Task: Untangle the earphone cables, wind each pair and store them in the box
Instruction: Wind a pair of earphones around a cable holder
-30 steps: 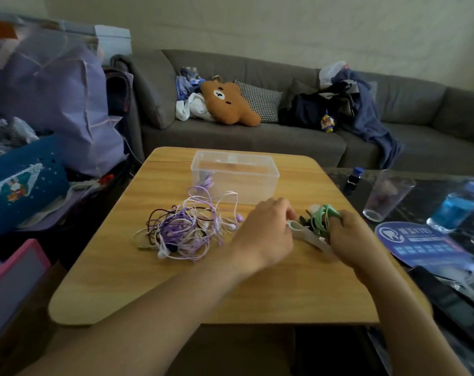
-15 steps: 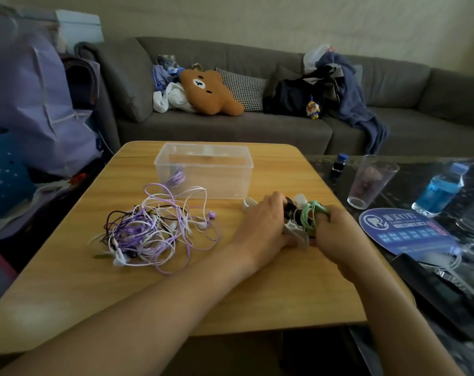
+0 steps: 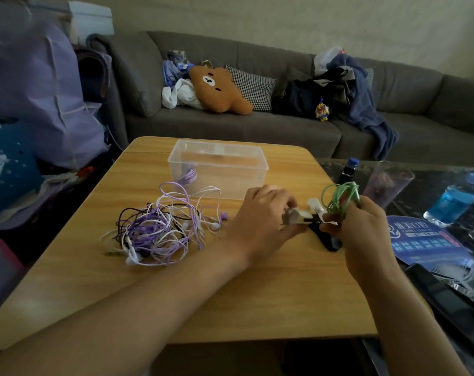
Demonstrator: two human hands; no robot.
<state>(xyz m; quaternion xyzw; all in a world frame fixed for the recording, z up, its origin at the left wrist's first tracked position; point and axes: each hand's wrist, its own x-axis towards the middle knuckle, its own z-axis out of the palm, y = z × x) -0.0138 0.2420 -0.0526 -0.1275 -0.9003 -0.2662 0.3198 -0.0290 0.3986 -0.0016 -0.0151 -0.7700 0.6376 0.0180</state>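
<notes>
A: Looking at the right hand (image 3: 366, 229), what is seen?
B: A wound bundle of green earphone cable (image 3: 341, 198) is gripped in its curled fingers, raised just above the desk (image 3: 230, 302) near its right edge.

A: And the left hand (image 3: 260, 223)?
B: Its fingers are pinched on a small pale piece (image 3: 294, 216) beside the bundle; what that piece is cannot be told. A black strap (image 3: 328, 240) is seen between and below the two hands.

A: Where is the rest of the work kept?
B: A tangled heap of purple, white and black earphones (image 3: 160, 226) is left on the desk, to the left of the left hand. The clear box (image 3: 219, 169) is placed behind it, toward the far edge, and a purple coil (image 3: 188, 177) is visible inside, at its left end.
</notes>
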